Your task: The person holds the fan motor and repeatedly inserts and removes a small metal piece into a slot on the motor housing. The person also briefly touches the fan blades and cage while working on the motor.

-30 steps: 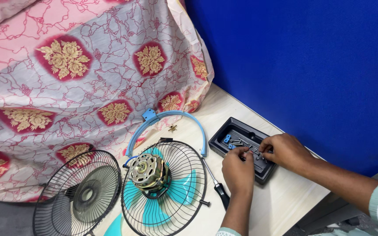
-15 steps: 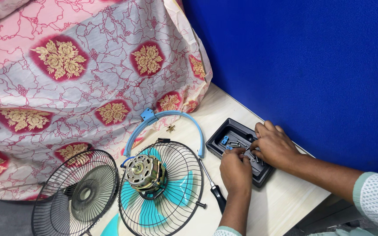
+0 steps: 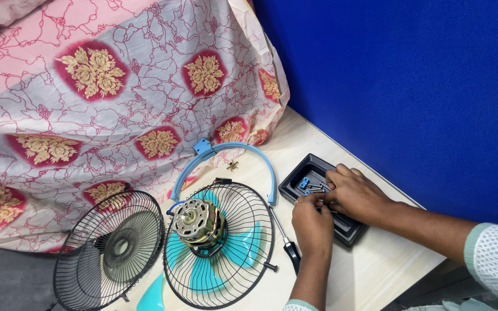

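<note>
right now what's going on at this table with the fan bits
A person has both hands in a shallow black tray of small screws and blue clips beside the blue wall. The left hand and right hand meet over it, fingers picking among the parts. A fan lies dismantled alongside: a wire grille carrying the motor over teal blades, a second grille, a blue curved bracket and a screwdriver.

The pale wooden tabletop (image 3: 376,270) carries a black tray (image 3: 312,173), a screwdriver (image 3: 286,245), a blue curved bracket (image 3: 226,152), two black wire fan grilles (image 3: 108,250) and a patterned cloth (image 3: 116,98).
</note>
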